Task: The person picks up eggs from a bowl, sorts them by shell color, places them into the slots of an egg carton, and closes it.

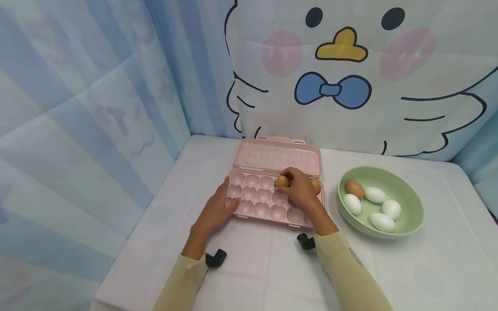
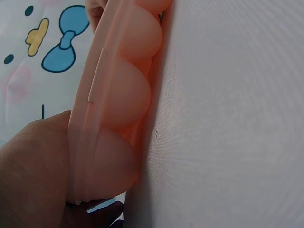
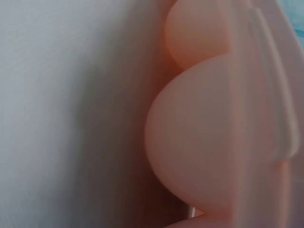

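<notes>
Left hand (image 1: 218,207) gripped the pink egg tray (image 1: 261,210) by its left end, likely to steady it. Right hand (image 1: 300,188) pinched a brown egg (image 1: 282,182) at the back row; whether seated, hard to tell. Lid (image 1: 278,156) lay open behind, leaving cups accessible; green bowl (image 1: 412,211) stood right, probably for easy reach.

The egg tray (image 1: 261,210) was pink, the bowl (image 1: 410,205) pale green, the held egg (image 1: 281,182) brown. Blue and white stripes patterned the curtain (image 1: 83,129); the sleeves (image 1: 352,274) were beige.
</notes>
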A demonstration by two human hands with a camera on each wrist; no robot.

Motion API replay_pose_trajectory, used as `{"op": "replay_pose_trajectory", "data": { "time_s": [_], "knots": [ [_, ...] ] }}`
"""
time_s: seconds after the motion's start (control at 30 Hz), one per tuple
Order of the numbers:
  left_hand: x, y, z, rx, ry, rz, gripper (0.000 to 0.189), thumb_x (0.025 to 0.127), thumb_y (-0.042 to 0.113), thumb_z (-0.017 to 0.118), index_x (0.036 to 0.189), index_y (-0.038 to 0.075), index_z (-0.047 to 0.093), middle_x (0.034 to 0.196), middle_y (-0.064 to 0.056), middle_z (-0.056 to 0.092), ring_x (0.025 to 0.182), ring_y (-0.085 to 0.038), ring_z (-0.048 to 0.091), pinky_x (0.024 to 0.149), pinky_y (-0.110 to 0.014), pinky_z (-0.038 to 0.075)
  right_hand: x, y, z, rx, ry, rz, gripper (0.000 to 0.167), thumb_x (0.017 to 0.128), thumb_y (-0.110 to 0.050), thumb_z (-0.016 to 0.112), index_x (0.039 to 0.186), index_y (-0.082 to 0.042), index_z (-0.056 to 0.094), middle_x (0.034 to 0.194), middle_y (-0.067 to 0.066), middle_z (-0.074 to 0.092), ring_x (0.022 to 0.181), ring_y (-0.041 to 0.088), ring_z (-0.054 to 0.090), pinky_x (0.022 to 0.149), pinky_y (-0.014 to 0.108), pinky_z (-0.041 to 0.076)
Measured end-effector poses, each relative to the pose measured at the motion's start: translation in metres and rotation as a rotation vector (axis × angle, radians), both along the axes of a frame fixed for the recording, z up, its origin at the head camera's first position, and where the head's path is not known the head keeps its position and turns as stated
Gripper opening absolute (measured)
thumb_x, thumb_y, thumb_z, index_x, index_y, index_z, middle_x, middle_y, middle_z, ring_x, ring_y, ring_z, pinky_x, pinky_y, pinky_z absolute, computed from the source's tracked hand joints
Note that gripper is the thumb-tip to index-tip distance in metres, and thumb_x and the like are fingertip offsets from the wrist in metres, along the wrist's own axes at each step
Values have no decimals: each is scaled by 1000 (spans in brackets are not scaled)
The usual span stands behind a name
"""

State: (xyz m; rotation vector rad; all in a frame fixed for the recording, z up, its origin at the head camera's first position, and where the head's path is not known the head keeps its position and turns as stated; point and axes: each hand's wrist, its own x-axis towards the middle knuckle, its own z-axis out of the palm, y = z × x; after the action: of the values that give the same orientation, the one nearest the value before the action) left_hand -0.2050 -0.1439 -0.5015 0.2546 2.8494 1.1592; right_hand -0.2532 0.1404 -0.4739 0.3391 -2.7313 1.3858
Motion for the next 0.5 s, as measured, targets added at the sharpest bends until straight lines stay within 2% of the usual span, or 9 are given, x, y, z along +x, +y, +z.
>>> {"op": "replay_pose_trajectory", "data": {
  "time_s": [0.23,0.5],
  "knots": [
    [-2,0,0,-2,2,-3,86,102,41,56,167,11,8,169,-14,22,153,-33,25,121,-49,25,-2,1,0,17,34,26,38,81,-8,89,112,-3,68,109,14,65,94,29,61,83,40,49],
    [-1,1,-1,-2,4,-5,86,102,42,55,168,12,8,170,-13,22,153,-32,25,121,-49,25,-1,3,1,34,22,33,37,83,-9,88,114,-3,69,108,14,63,94,28,60,83,40,49]
  ]
}}
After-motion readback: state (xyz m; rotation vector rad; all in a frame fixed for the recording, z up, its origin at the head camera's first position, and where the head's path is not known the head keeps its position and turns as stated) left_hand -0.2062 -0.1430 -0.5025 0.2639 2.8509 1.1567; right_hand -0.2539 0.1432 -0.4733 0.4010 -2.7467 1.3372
